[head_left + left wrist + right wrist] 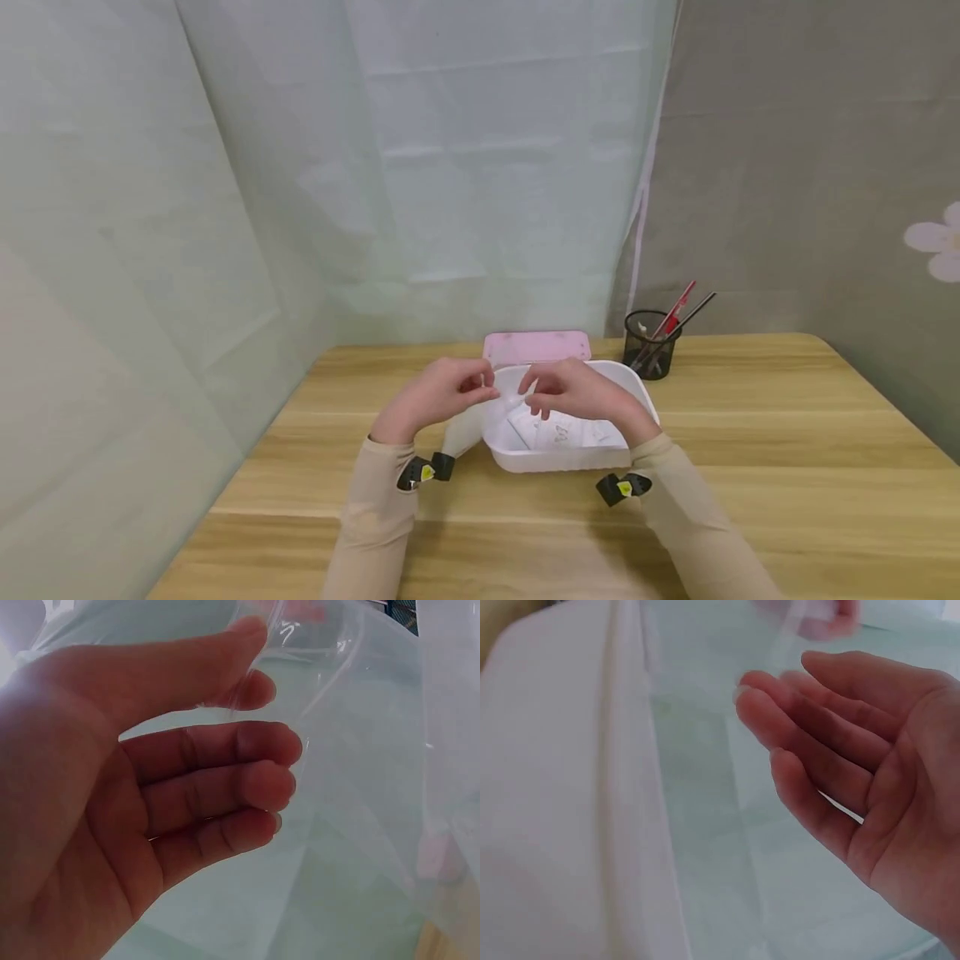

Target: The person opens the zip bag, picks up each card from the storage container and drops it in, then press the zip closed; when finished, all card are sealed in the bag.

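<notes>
Pale green sheeting hangs behind the wooden surface [750,433] where I watch both hands meet over a white plastic tub. My left hand [438,392] pinches the edge of a clear plastic bag [352,750] between thumb and forefinger, as the left wrist view shows, with the other three fingers loosely curled beneath and holding nothing. My right hand [577,392] hovers just beside it, over the tub's middle; the right wrist view shows its fingers fairly straight and relaxed next to the clear film, and I cannot tell from any view whether its thumb and forefinger also nip the bag. The bag itself is nearly invisible from the head camera, a faint sheen between the two hands above the tub; in both wrist views it fills the background as thin transparent film. Beige sleeves [375,517] cover both forearms, each with a small black wrist camera clipped near the cuff. The white tub [555,458] stands on the surface directly under the hands, with flat pale packets lying in its bottom, one showing a faint butterfly print. A pink lid [536,346] lies just behind the tub, touching or nearly touching its far rim. To the right of the lid, a black mesh pen cup [651,346] stands upright holding a red pen and dark pens. A grey wall with a pale flower print rises at right.
</notes>
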